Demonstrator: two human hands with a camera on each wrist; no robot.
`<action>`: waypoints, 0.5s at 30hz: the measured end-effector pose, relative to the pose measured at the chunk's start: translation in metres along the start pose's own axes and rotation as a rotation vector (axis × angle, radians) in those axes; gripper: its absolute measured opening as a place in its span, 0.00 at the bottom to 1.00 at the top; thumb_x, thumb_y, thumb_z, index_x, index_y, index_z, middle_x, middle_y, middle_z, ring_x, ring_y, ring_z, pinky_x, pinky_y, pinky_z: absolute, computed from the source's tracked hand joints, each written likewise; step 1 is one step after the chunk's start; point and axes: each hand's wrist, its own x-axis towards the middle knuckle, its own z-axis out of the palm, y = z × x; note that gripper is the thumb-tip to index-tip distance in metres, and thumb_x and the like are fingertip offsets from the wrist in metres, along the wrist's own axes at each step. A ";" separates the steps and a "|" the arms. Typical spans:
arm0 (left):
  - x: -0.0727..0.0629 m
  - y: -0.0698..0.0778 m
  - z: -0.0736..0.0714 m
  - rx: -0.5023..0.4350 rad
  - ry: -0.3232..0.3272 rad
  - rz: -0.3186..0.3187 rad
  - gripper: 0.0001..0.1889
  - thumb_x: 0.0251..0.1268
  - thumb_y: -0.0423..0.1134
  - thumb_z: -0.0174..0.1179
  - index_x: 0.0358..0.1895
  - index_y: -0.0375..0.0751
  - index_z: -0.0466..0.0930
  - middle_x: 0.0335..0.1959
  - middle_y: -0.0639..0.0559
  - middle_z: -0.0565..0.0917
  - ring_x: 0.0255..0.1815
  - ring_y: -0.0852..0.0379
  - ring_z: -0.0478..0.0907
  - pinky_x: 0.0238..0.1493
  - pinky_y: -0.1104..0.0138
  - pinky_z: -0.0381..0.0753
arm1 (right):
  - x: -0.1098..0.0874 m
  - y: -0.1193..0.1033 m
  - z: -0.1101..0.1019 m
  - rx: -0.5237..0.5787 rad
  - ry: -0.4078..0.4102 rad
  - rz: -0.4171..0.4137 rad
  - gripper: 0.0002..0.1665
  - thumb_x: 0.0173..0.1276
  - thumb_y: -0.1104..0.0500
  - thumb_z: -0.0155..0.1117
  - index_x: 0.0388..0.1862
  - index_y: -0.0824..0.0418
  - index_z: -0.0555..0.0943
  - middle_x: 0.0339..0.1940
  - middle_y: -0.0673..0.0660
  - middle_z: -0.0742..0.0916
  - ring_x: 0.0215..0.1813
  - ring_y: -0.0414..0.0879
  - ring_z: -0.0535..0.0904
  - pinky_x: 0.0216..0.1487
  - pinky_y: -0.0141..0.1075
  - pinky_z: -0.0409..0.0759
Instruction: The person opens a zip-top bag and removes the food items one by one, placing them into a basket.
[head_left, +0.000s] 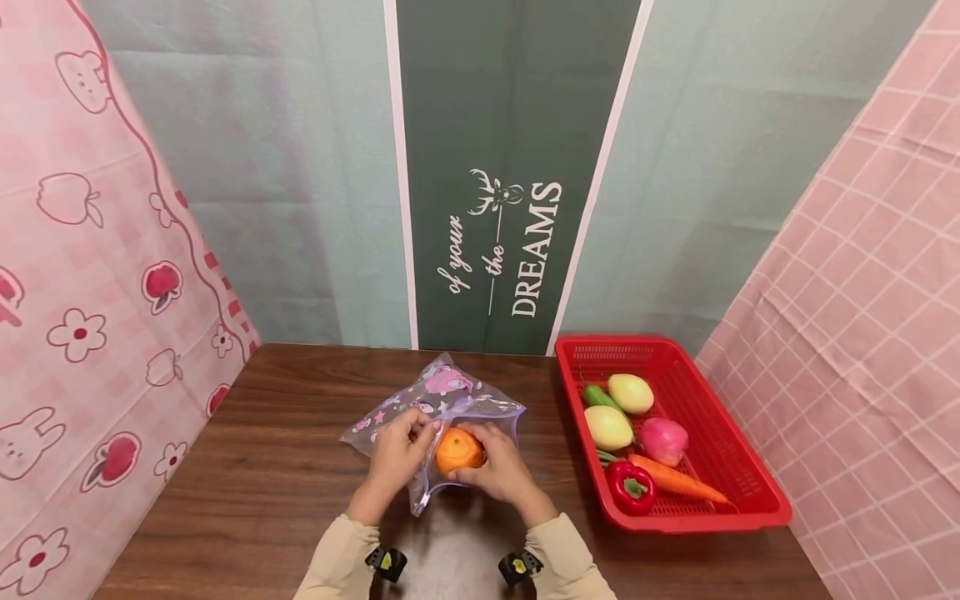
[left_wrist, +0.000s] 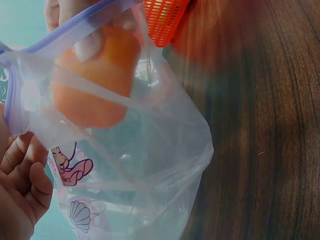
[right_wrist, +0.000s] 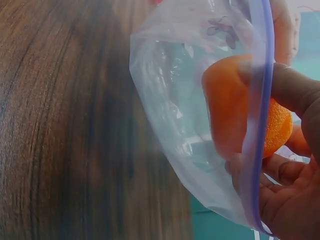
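Note:
An orange (head_left: 458, 451) is in the grip of my right hand (head_left: 501, 468), whose fingers and thumb curl round it. In the right wrist view the orange (right_wrist: 227, 107) is partly inside the mouth of a clear zip bag (right_wrist: 167, 105) with a purple rim. My left hand (head_left: 402, 450) pinches the bag's edge to the left of the orange. Pink cartoon prints mark the bag (head_left: 390, 407), seen also in the left wrist view, where the right fingers press the orange (left_wrist: 95, 85) behind the film.
To the right stands a red plastic basket (head_left: 738, 454). In it lie a carrot (head_left: 678, 480), a red bell pepper (head_left: 630, 487), a pink round item (head_left: 663, 440), two pale yellow oval items (head_left: 631, 393) and a green cucumber-like item (head_left: 602, 397). Beneath everything is a dark wooden table (head_left: 277, 467).

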 end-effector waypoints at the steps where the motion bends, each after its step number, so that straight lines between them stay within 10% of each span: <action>1: 0.000 0.000 0.000 0.002 -0.001 -0.002 0.10 0.52 0.33 0.67 0.22 0.47 0.74 0.15 0.66 0.70 0.17 0.69 0.65 0.18 0.71 0.66 | -0.001 -0.001 -0.002 0.004 0.000 0.003 0.38 0.43 0.51 0.79 0.54 0.59 0.77 0.44 0.53 0.80 0.44 0.46 0.75 0.46 0.42 0.72; 15: 0.000 -0.001 0.001 0.003 -0.003 0.009 0.10 0.51 0.34 0.68 0.23 0.47 0.74 0.15 0.67 0.70 0.17 0.68 0.65 0.19 0.71 0.66 | -0.007 -0.012 -0.027 0.068 0.048 0.004 0.37 0.43 0.53 0.79 0.54 0.59 0.77 0.42 0.51 0.79 0.39 0.45 0.74 0.38 0.38 0.75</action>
